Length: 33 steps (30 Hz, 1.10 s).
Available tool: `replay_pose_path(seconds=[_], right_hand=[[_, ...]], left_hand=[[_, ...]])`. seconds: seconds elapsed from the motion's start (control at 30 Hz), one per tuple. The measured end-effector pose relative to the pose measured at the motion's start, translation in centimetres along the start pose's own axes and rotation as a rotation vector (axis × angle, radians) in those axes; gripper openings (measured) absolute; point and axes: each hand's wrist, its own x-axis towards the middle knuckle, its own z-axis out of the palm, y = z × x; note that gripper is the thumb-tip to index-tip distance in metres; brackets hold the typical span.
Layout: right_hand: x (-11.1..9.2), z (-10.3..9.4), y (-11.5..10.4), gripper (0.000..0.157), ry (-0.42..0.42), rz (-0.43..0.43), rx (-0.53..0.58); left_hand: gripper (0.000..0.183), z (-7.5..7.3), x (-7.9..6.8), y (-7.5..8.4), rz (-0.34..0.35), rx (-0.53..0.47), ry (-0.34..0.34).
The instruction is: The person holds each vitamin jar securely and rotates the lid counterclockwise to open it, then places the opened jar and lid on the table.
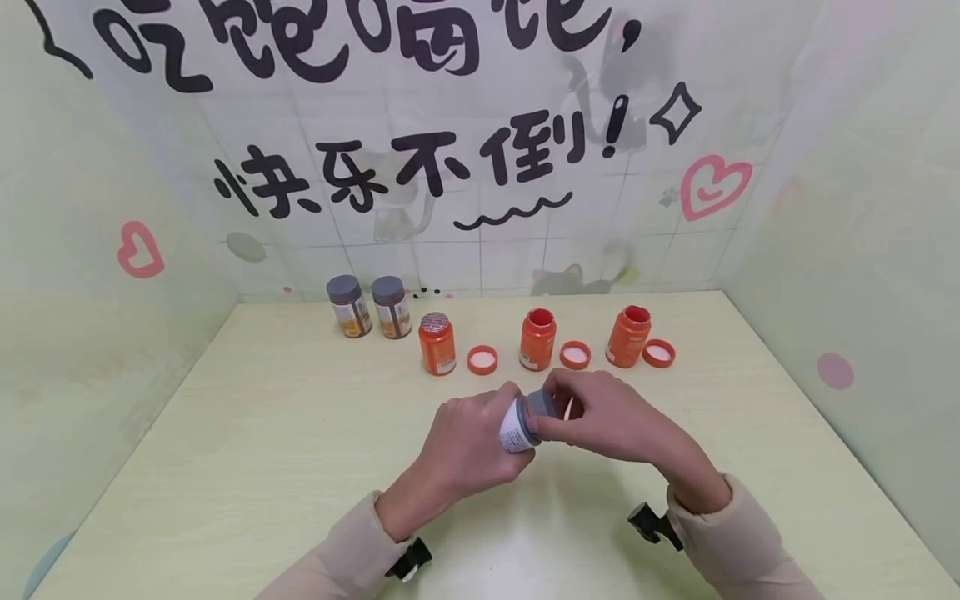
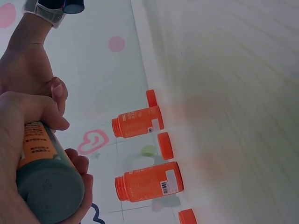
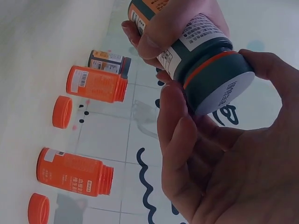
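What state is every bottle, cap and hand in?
Held bottle: tilted
Held cap: at its mouth, looseness unclear
Left hand: gripping that bottle
Right hand: holding that cap
Left grey bottle: upright, capped
Right grey bottle: upright, capped
Left orange bottle: upright, uncapped, seal over mouth
Middle orange bottle: upright, open
Right orange bottle: upright, open
Left orange cap: inside up
Middle orange cap: inside up
Right orange cap: inside up
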Motion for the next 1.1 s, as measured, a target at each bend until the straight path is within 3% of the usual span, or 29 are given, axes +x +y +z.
replay_pose_path(seconds=[0.27, 0.53, 0.73, 0.93, 1.1], right_hand=[[-0.5, -0.8, 0.2, 0.042, 0.026, -0.215, -0.038], [-0.5, -0.9, 0.5, 0.050, 0.058, -0.323, -0.057], [-0.7, -1.4, 0.7, 0.053, 0.090, -0.397, -0.019], [-0.8, -2.2, 0.9, 0.057, 0.121, -0.388, 0.009], [-0.9, -2.4, 0.9, 0.057, 0.128, -0.369, 0.012]], left_hand=[[0.043, 0.1, 0.1, -0.1, -0.048, -0.077, -0.034], [0.041, 0.3, 0.1, -0.2, -0.064, -0.133, -0.042], [0.041, 0.2, 0.2, -0.4, -0.099, -0.216, -0.089], [0.042, 0.0, 0.5, -1.2, -0.184, -0.426, -0.090], [0.040, -0.3, 0.7, -2.3, -0.216, -0.763, -0.074]])
